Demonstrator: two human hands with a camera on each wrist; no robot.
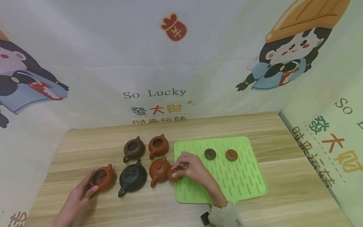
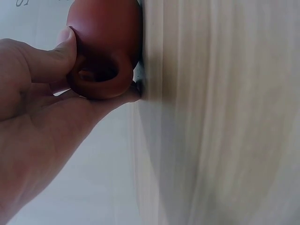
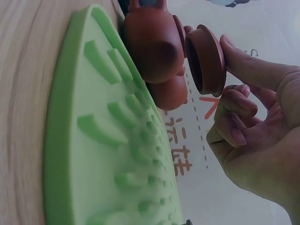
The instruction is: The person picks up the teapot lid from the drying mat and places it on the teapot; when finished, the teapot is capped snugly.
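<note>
At the left of the table my left hand [image 1: 80, 194] grips a reddish-brown clay teapot [image 1: 109, 182] with no lid on it, thumb on one side and fingers on the other. Its loop handle [image 2: 105, 86] shows in the left wrist view. My right hand [image 1: 193, 168] pinches a reddish-brown teapot lid [image 3: 211, 61] between thumb and fingers, above the left edge of the green mat [image 1: 221, 189]. Just left of that lid stands a lidded reddish-brown teapot [image 1: 157, 174]. The lid's hollow underside faces away from the palm.
A black teapot [image 1: 135, 183] stands between the hands. Behind are a dark brown lidless teapot [image 1: 138, 150] and a reddish-brown lidless one [image 1: 163, 148]. On the ridged mat lie a dark lid [image 1: 210, 154] and a reddish-brown lid [image 1: 232, 154]. Printed cloth walls [image 1: 113, 63] surround the table.
</note>
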